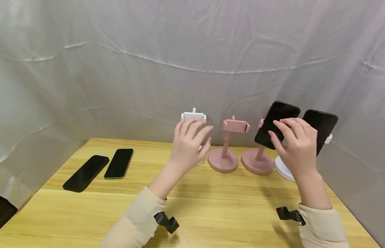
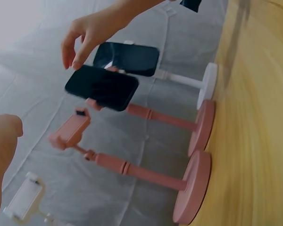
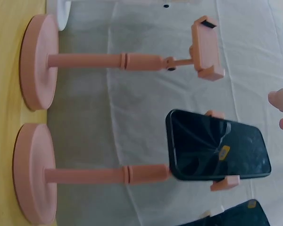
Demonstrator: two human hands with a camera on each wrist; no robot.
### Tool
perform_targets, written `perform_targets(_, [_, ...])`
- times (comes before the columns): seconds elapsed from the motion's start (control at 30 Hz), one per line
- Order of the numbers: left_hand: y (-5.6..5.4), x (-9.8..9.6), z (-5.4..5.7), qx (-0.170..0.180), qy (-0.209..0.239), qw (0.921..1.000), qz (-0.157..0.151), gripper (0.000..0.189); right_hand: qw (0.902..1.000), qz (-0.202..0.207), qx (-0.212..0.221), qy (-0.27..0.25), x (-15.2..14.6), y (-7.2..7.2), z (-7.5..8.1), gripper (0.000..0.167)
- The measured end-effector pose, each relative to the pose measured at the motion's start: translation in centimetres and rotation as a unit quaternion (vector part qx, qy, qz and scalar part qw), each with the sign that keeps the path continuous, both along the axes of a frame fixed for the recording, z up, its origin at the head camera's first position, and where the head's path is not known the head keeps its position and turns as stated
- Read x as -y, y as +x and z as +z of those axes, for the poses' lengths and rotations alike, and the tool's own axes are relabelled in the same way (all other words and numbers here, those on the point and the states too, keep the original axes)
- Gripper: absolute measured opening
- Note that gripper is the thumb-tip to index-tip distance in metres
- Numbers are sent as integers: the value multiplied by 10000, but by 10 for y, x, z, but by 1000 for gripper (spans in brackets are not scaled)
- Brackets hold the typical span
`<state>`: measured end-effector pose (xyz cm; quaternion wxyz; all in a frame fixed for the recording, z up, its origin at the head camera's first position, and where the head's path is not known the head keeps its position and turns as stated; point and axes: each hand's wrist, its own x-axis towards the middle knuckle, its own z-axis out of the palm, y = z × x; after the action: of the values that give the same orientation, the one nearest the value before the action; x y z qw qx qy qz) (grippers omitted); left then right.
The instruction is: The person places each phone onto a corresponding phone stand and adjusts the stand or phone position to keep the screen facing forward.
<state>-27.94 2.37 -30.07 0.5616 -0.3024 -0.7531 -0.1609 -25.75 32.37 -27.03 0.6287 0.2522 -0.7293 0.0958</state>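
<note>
My left hand [image 1: 186, 147] hovers in front of a white phone stand [image 1: 193, 116] with an empty clamp, its fingers loosely bent and holding nothing. To the right stands a pink phone stand [image 1: 223, 160], its clamp bare too. A second pink stand [image 1: 257, 162] carries a black phone [image 1: 277, 115], gripped tilted in its clamp. My right hand [image 1: 299, 146] is raised in front of that phone, fingers spread and lightly curved around nothing. Behind it, another black phone [image 1: 322, 125] sits in the clamp of a white stand [image 1: 283, 169], partly hidden by this hand.
Two more black phones, one at the far left [image 1: 86, 173] and one beside it [image 1: 119, 163], lie flat on the wooden table [image 1: 211, 213]. A grey cloth [image 1: 155, 69] hangs behind and around the table. Each wrist wears a small black camera mount.
</note>
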Motion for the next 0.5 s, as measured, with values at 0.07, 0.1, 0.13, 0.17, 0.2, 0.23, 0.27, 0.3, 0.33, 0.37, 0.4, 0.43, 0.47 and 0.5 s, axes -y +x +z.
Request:
perform_targets(0.07, [0, 7, 1, 95, 108, 9999, 39, 29, 10000, 40, -38, -34, 4, -1, 2, 37])
perform_targets(0.1, [-1, 10, 1, 118, 158, 9998, 67, 29, 10000, 52, -53, -47, 6, -1, 3, 41])
perform_targets(0.13, [-1, 13, 2, 162, 219, 9996, 85, 28, 9999, 63, -67, -49, 8, -2, 3, 40])
perform_targets(0.17, [-1, 16, 3, 186, 282, 9994, 113, 28, 9999, 79, -82, -53, 9, -3, 3, 39])
perform_targets(0.2, [-1, 19, 4, 203, 348, 9991, 144, 27, 9999, 87, -98, -44, 11, -5, 3, 37])
perform_targets(0.23, [-2, 23, 5, 208, 416, 9988, 168, 27, 9999, 90, -95, -29, 12, -6, 3, 35])
perform_targets(0.27, [-2, 26, 7, 213, 482, 9984, 197, 27, 9999, 97, -82, -8, 14, -7, 2, 32])
perform_targets(0.3, [-3, 29, 8, 226, 548, 9980, 230, 27, 9999, 118, -56, 3, 15, -9, 1, 30])
perform_targets(0.33, [-3, 33, 10, 245, 600, 9975, 268, 28, 9999, 129, -4, 10, 17, -10, 1, 28])
perform_targets(0.37, [-4, 36, 12, 263, 645, 9971, 300, 28, 9999, 143, 58, 13, 18, -11, 0, 27])
perform_targets(0.4, [-4, 40, 14, 278, 696, 9966, 328, 28, 9998, 165, 128, 4, 20, -12, -1, 26])
perform_targets(0.43, [-5, 44, 15, 301, 742, 9962, 354, 28, 9996, 182, 197, -7, 21, -12, -2, 26])
perform_targets(0.47, [-5, 47, 17, 328, 789, 9956, 380, 29, 9995, 203, 259, -26, 22, -13, -3, 27])
perform_targets(0.5, [-6, 51, 18, 349, 835, 9951, 401, 28, 9992, 217, 317, -53, 24, -14, -4, 27])
